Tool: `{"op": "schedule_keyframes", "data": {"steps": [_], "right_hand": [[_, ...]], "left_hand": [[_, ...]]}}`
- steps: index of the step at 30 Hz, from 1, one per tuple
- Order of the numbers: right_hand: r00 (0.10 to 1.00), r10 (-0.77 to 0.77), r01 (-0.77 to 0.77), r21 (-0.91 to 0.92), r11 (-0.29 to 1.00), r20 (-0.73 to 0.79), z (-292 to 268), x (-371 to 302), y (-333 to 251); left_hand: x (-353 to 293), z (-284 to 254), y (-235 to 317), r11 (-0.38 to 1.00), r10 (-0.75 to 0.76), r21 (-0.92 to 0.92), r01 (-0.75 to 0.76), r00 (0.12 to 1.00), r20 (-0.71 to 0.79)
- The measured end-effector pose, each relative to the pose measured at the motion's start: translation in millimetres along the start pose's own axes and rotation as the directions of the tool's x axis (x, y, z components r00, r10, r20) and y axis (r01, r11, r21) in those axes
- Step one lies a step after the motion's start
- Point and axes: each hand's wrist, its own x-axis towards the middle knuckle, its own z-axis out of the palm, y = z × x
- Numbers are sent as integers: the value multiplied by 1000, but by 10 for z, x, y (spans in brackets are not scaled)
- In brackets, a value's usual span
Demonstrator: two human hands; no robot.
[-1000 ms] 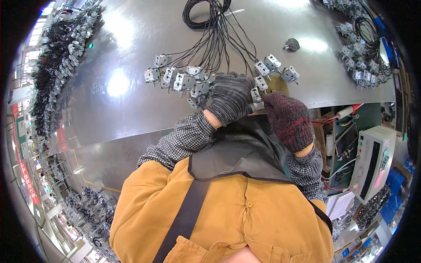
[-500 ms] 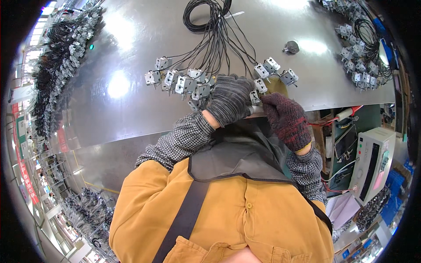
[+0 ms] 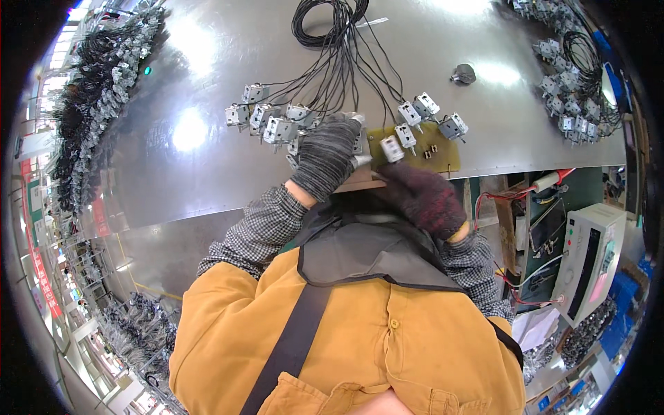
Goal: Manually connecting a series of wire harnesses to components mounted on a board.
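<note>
My left hand [image 3: 324, 155], in a grey striped glove, is closed at the table's front edge, its pale fingertips around a small grey metal box [image 3: 357, 143] that it partly hides. To its left sit several similar metal boxes [image 3: 279, 129] on thin black cables [image 3: 335, 76]. My right hand [image 3: 425, 199], in a dark red and black glove, is smeared by motion and its fingers cannot be made out. Just beyond it a tilted, blurred metal box [image 3: 392, 149] stands over a yellowish board [image 3: 443, 158]. More boxes [image 3: 407, 112] rest at that board's far side.
The shiny metal table [image 3: 228, 69] carries a dark lump [image 3: 463, 74] and, at far right, a bundle of cabled boxes [image 3: 570, 104]. A big cable pile [image 3: 104, 97] lies at left. A white instrument [image 3: 588, 263] with a red-wired probe [image 3: 550, 180] stands at right.
My left hand has shifted slightly left. My right hand has drawn down and left, uncovering more of the yellowish board. The box near it has moved left and tilted.
</note>
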Motion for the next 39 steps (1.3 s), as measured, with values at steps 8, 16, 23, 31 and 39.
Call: {"op": "schedule_keyframes", "data": {"steps": [8,16,23,31,39], "right_hand": [[938,-23,-41,-176,983,-347,-396,-26,349],[900,28,-116,-177,977,-434,-420,-50,404],[909,-24,-59,-186,981,-416,-366,-86,281],[932,-66,3,-175,985,-356,-355,-56,-96],[966,-73,-38,-416,909,-249,-377,-47,-122]], "left_hand": [[226,-218,36,963,84,-253,-96,995,-59],[364,-174,75,915,44,-399,61,968,247],[357,-132,289,987,122,-123,-100,975,185],[358,69,530,996,38,77,-47,993,109],[348,138,521,998,34,54,-40,993,110]]}}
